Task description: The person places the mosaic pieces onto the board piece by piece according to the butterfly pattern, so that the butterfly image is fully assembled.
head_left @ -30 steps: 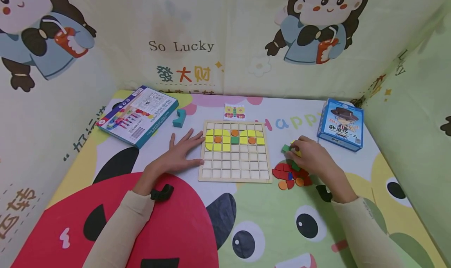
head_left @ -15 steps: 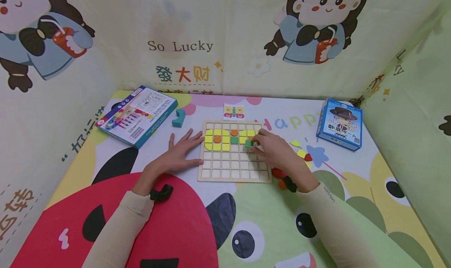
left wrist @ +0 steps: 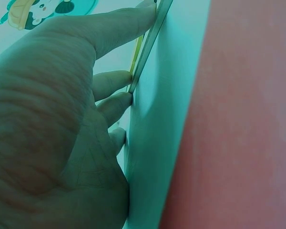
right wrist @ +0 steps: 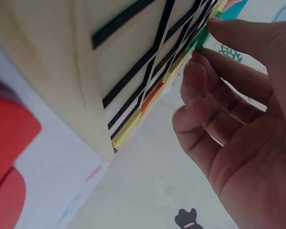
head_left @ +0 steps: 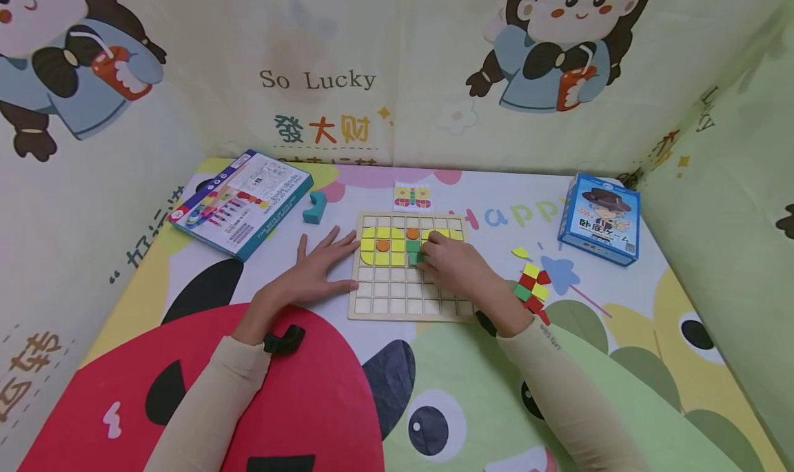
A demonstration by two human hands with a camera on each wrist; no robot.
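A wooden grid board (head_left: pixel 397 315) lies mid-table, its upper rows filled with yellow tiles (head_left: pixel 382 259), orange discs (head_left: pixel 382 245) and a green square (head_left: pixel 412 246). My right hand (head_left: pixel 455 265) is over the board and pinches a green square tile (right wrist: pixel 200 40) between thumb and fingertip. In the head view that tile sits at the cell just below the placed green square. Fingers spread, my left hand (head_left: pixel 316 272) rests flat on the table, its fingertips touching the board's left edge. The right hand covers part of the right-hand yellow group.
A small butterfly pattern card (head_left: pixel 412 196) lies behind the board. Loose red, yellow and green tiles (head_left: pixel 532 289) are scattered to its right. A blue box (head_left: pixel 598 218) stands back right, a flat game box (head_left: pixel 242 203) back left, with a teal curved piece (head_left: pixel 314 208) beside it.
My right hand has picked a green tile from the loose tiles and carried it left over the board, to below the placed green square. The left hand stays put.
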